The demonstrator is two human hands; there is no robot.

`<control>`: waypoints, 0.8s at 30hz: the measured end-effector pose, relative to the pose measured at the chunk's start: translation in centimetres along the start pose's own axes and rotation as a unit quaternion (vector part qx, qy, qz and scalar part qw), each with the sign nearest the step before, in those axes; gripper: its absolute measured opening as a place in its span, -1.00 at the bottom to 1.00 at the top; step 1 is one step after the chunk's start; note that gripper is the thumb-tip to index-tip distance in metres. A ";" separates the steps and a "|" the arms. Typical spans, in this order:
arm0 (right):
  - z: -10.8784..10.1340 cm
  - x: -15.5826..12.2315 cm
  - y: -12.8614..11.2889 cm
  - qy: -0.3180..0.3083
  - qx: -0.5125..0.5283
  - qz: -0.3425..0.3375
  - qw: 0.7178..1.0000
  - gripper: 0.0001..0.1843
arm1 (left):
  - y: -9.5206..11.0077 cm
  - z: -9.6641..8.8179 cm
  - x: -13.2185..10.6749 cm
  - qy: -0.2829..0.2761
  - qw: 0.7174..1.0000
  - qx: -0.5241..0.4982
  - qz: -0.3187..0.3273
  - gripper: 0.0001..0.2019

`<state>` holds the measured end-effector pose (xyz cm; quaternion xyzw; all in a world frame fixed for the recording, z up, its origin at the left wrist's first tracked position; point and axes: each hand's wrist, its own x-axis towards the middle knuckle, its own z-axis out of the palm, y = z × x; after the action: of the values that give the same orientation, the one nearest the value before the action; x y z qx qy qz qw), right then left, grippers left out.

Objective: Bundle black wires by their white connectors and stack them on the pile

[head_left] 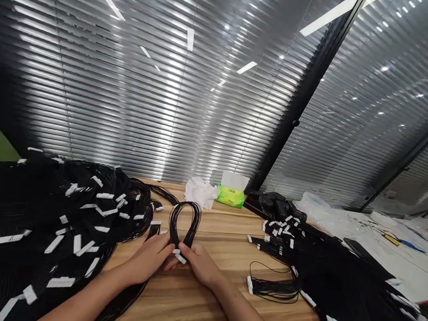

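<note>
"Head view: how do the hands stand, taking the green tissue pack (231, 196) as our mark?"

"Both are nearer the wearer than the pack and to its left. The left forearm (92, 290) and right forearm (244, 310) slant inward until left hand (153, 254) and right hand (200, 263) nearly meet, thumbs uppermost and pointing toward each other."

"What's in the grip?"

"A looped cable bundle (194, 224), black, just left of the pack and nearer the wearer. Both hands are clamped on its gathered ends, by the white connectors (180, 259). The loop rises above the thumbs, arching away from the wearer."

"What can't you make out?"

"Most fingers; they curl beneath the connectors, with only a bit showing below the left thumb. Both forearms are cut off at the bottom edge. Left of the pack, a large cable heap (0, 202) runs out of view, its strands merging into black. Right of the pack, a second cable heap (338, 276) is cut off too. Just right of the pack sits a dark object (279, 205) whose kind I can't tell."
</note>
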<state>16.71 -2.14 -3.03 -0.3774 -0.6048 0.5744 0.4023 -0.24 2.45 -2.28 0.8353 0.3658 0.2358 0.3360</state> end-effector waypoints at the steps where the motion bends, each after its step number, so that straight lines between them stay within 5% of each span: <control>1: 0.1 0.0 0.0 -0.008 0.008 -0.003 1.000 -0.26 | 0.0 0.1 0.0 0.001 1.000 0.007 0.007 -0.73; 8: 0.7 0.4 -0.3 -0.022 0.072 0.009 0.997 -0.46 | 1.0 0.0 -0.1 -0.015 0.997 -0.078 -0.012 -0.74; 17: -0.1 0.0 -1.3 -0.088 0.045 0.132 0.986 -0.54 | 0.0 0.3 0.4 -0.018 0.997 -0.080 -0.012 -0.77; 24: 1.7 1.1 0.5 0.088 0.025 0.034 0.995 -0.31 | -0.5 0.3 0.6 0.008 0.991 -0.133 -0.017 -0.72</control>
<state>14.66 -1.75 -3.51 -0.4368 -0.5394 0.5673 0.4433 0.07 3.10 -2.77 0.7749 0.3484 0.2833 0.4448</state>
